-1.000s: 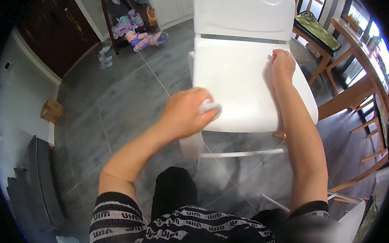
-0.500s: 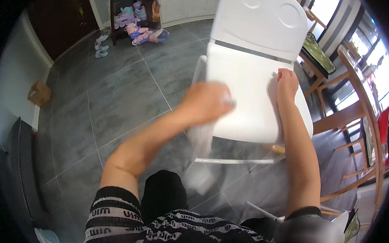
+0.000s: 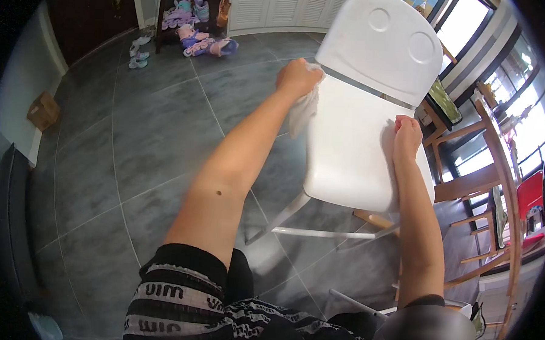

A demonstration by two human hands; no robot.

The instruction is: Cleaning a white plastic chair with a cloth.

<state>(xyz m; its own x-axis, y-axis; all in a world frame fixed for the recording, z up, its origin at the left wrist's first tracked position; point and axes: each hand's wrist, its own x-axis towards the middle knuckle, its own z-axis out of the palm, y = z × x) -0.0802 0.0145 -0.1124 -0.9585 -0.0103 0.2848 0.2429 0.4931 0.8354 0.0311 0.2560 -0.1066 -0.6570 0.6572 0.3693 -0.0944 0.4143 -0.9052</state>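
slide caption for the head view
Left hand holds a cloth at one side of a white chair, right hand at the other.

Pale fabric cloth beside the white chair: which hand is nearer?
Left. The left hand grips the pale fabric cloth; the right hand is away from it, across the white chair seat.

The grey tiled floor (image 3: 159, 122), with its pale joints, bears an upright white chair (image 3: 359, 143). Farther off lie pink-and-purple roller skates (image 3: 211, 47), pale shoes (image 3: 139, 52) to their left (well apart from the chair) and, farther left, a brown cardboard box (image 3: 43, 111).
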